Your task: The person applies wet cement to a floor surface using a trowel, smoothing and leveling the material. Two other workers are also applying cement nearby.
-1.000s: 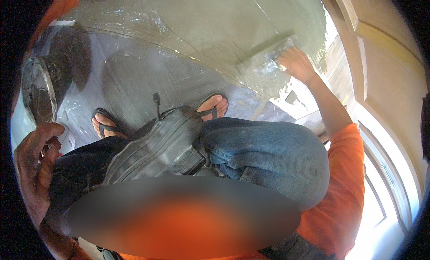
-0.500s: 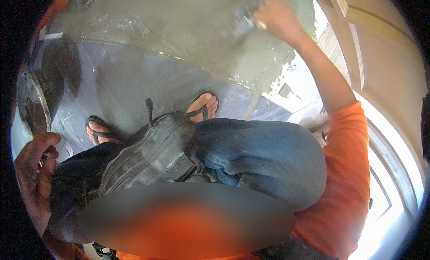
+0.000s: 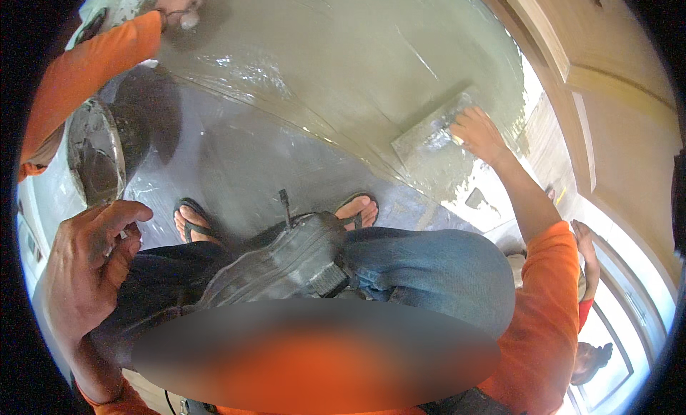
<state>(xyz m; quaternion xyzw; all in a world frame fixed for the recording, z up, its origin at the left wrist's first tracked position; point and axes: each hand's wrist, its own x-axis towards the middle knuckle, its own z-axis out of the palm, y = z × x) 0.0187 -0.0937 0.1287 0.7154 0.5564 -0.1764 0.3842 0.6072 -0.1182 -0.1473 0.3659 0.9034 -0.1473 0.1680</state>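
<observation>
My right hand (image 3: pixel 480 135) grips a flat rectangular trowel (image 3: pixel 426 138), its blade resting on the wet grey-green cement coat (image 3: pixel 343 65) to the right of the middle. My left hand (image 3: pixel 93 261) is at the lower left beside my knee, thumb and fingers curled together. A small pale bit shows between them, too little to name. Just beyond those fingers stands a bucket (image 3: pixel 120 147) with grey mix in it; whether they touch its rim I cannot tell.
Smooth grey sheeting (image 3: pixel 236 129) lies under my sandalled feet, bordering the wet coat. A co-worker's orange sleeve (image 3: pixel 107 58) reaches in at upper left. A wooden door (image 3: pixel 622 129) bounds the right side. Another person's hand (image 3: pixel 586 243) shows behind my right arm.
My right hand and the trowel have come nearer, down the coat. My left hand appears farther right in view, still curled. The co-worker's arm now reaches well in, and another person shows at right.
</observation>
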